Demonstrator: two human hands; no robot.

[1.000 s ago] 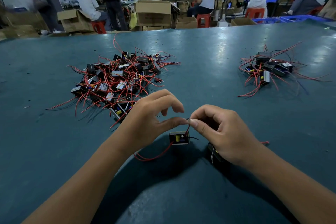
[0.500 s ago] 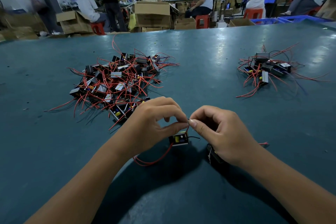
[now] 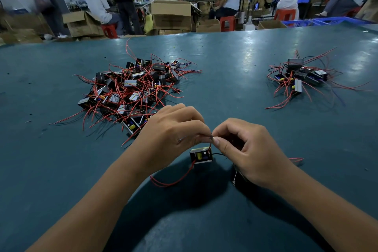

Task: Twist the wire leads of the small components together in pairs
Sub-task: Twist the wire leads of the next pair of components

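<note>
No text, label, brand, number or sign can be read anywhere in the head view. The small black component with a yellow part (image 3: 201, 155) lying between the hands shows coloured parts on its face but no legible marking. The brown cardboard boxes (image 3: 171, 15) beyond the far edge of the bench carry faint, blurred traces that cannot be made out as letters.
</note>
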